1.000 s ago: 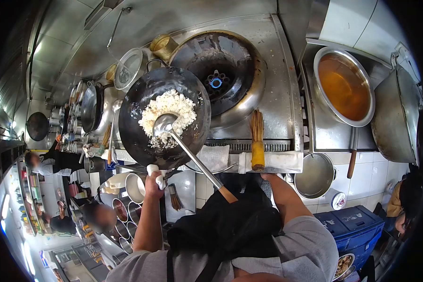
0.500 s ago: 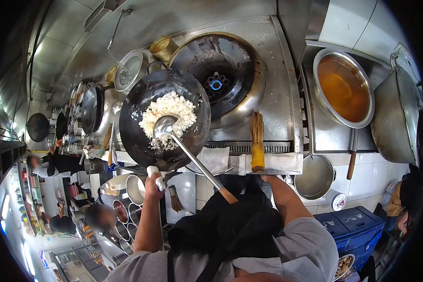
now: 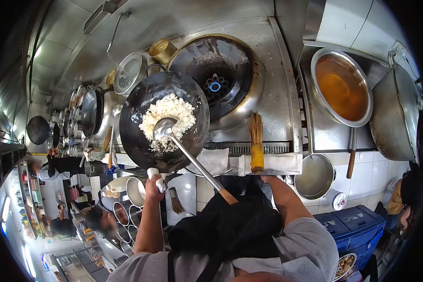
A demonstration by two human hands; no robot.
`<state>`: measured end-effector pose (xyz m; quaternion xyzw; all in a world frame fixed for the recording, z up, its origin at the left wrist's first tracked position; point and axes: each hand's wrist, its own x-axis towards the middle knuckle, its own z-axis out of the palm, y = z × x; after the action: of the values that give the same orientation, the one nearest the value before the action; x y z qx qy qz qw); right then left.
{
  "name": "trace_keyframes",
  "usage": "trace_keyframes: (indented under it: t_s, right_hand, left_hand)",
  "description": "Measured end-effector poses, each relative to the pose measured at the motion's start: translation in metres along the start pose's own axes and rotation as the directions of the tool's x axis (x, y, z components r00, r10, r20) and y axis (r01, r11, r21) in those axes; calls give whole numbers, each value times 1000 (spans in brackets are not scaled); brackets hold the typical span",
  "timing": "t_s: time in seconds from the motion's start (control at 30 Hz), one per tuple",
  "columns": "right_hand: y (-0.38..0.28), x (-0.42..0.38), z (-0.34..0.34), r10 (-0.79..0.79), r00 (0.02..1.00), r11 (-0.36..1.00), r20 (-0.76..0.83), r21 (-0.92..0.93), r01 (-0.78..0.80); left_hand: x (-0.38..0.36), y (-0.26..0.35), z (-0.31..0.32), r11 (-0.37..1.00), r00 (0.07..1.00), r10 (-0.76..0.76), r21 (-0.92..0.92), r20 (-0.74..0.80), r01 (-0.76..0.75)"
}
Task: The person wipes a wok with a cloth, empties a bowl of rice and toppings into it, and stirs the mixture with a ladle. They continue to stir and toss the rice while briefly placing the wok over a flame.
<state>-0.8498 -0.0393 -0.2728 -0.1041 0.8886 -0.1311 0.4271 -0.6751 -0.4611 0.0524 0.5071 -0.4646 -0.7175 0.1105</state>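
My left hand [image 3: 153,189] is closed around a folded white cloth [image 3: 155,175] at the near rim of a black wok [image 3: 130,123]. The wok sits left of the lit burner and holds a mound of white fried rice [image 3: 179,109]. A steel ladle [image 3: 189,154] lies with its bowl on the rice, its wooden-ended handle leaning out over the wok's rim toward me; neither hand touches it. My right hand [image 3: 267,179] is low at the stove's front edge, below a white towel [image 3: 275,165]. Its fingers are hidden there.
A blue flame [image 3: 215,86] burns in the stove ring [image 3: 249,101]. A yellow-handled bamboo brush [image 3: 257,152] lies on the front ledge. On the right are a bowl of amber liquid [image 3: 343,89] and a steel pot [image 3: 315,178]. Several people work at the left.
My hands, the wok and the ladle stay almost as they were. People in the left background have shifted slightly.
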Motion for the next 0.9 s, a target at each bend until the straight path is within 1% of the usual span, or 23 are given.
trace_keyframes:
  t_s: [0.23,0.4,0.63,0.7,0.73,0.8,0.9]
  right_hand:
    - [3,2,-2,-5,1000,1000,9,6,5]
    - [5,0,-1,-9,1000,1000,15,9,9]
    - [4,2,3,-14,1000,1000,22,12,14]
    - [4,3,3,-18,1000,1000,25,14,18]
    - [4,4,4,-21,999,1000,29,10,21]
    - [6,5,6,-20,999,1000,32,19,20]
    - [10,9,11,-27,999,999,45,30,26]
  left_hand:
    - [3,1,-6,999,999,-9,31,49,8]
    - [1,1,-1,1000,1000,-12,21,-21,12]
    - [-4,7,4,1000,999,-15,14,-35,15]
    - [-4,7,4,1000,998,-14,25,-68,16]
    - [-4,7,3,1000,998,-13,25,-66,15]
    - [-3,7,2,1000,1000,-12,18,-15,12]
    - [-7,9,6,1000,1000,-20,18,-9,21]
